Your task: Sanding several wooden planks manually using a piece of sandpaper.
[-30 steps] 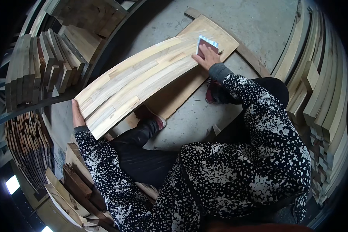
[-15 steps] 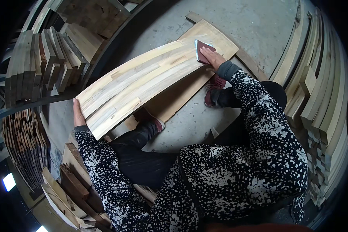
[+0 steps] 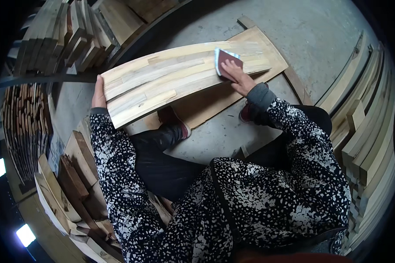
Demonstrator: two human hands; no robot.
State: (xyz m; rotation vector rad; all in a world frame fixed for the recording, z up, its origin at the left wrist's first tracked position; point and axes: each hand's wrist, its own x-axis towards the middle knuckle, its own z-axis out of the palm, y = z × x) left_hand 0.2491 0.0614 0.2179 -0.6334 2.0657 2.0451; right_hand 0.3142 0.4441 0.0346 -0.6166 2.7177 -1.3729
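Observation:
A pale laminated wood panel [image 3: 162, 81], made of glued strips, slants before me with its left end raised. My left hand [image 3: 99, 92] grips that left end, thumb along the edge. Its far right end rests on a lower wooden board [image 3: 267, 48] lying on the floor. On the panel's upper face, right of its middle, my right hand [image 3: 237, 75] presses a dark red sheet of sandpaper [image 3: 226, 59], fingers over it. A light blue-and-white layer shows at the sandpaper's edges. What lies beneath it is hidden.
Stacked planks [image 3: 368, 136] stand along the right side. More boards [image 3: 74, 37] sit on a rack at upper left, above a bundle of thin strips [image 3: 26, 127]. Wood offcuts [image 3: 77, 175] lie at lower left. My shoe [image 3: 182, 127] is under the panel.
My right hand and the sandpaper have moved leftward along the panel, away from its far right end. The left hand keeps its hold. The whole view has shifted slightly.

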